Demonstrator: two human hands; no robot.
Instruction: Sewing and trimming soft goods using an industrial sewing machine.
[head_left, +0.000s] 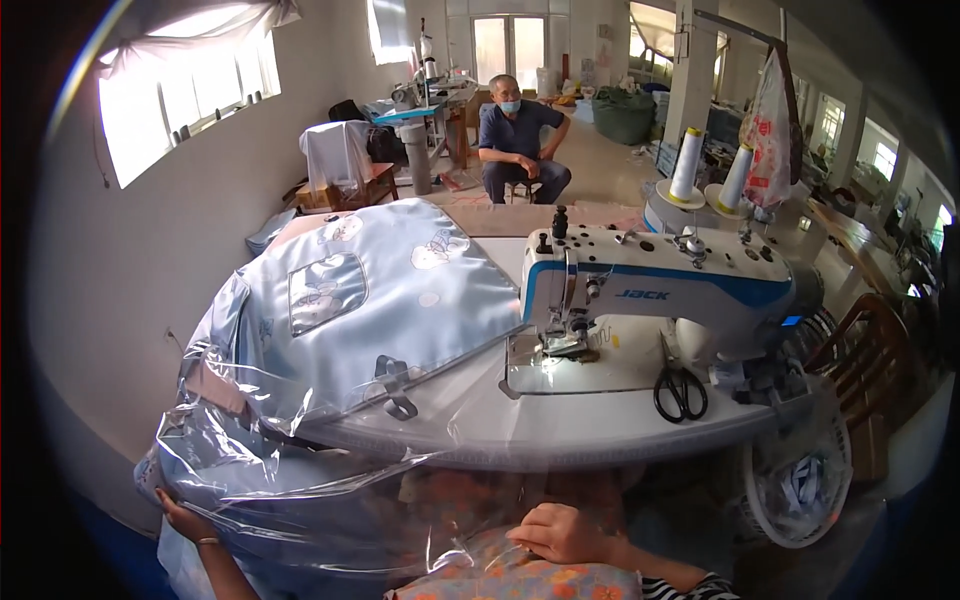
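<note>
My left hand [185,522] grips the lower left edge of a clear plastic sheet [330,480] that drapes off the table toward my lap. My right hand [562,533] rests closed on the same plastic over a floral cloth [520,580] on my lap. A light blue piece of fabric with printed patches [370,300] lies spread over the left half of the white sewing table [560,425], joined to the plastic. A white and blue sewing machine [650,285] stands on the table to the right of the fabric.
Black scissors [680,388] lie on the table beside the machine. Two thread cones [710,170] stand behind it. A white basket [800,480] hangs at the table's right end. A person sits on a stool [520,145] far back. A wooden chair [870,370] stands right.
</note>
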